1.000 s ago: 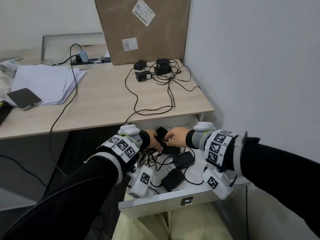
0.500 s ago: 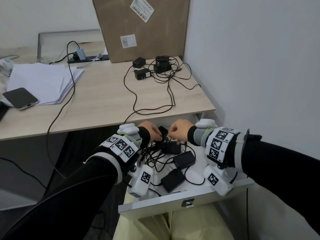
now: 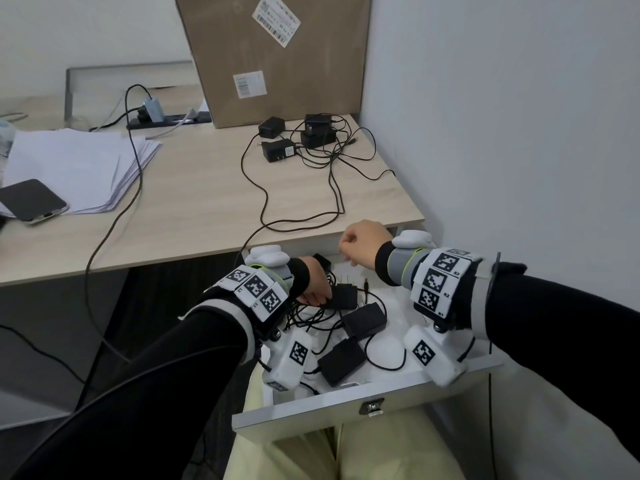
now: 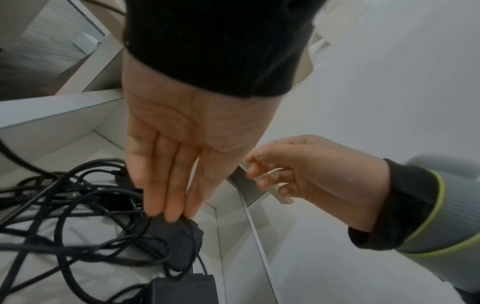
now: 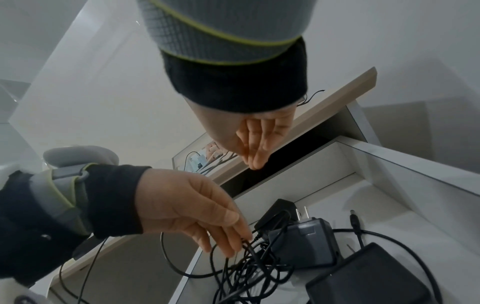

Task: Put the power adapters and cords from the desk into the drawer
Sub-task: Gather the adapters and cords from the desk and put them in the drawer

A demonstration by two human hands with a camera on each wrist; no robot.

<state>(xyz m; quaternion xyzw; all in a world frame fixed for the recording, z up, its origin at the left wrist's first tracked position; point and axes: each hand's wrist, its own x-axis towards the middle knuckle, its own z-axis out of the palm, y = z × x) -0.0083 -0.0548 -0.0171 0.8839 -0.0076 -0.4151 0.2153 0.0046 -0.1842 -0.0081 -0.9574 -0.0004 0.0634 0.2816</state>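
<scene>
1. Head view: four adapters [image 3: 304, 135] remain on the desk [image 3: 194, 188]; others lie in the drawer [image 3: 346, 408].
2. Left wrist: left hand [image 4: 176, 156], fingers straight, touches a drawer adapter [image 4: 179, 244].
3. Right wrist: right hand [image 5: 257, 139], loosely curled, empty; next, reach deskward.

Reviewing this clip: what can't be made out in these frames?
- Head view: left hand fingertips, hidden behind its own knuckles.
- Head view: shipping labels on the cardboard box, print too small.
- Right wrist view: right hand foreshortened; whether it holds anything is unclear.
- Left wrist view: lowest adapter, cut off by the bottom edge.
</scene>
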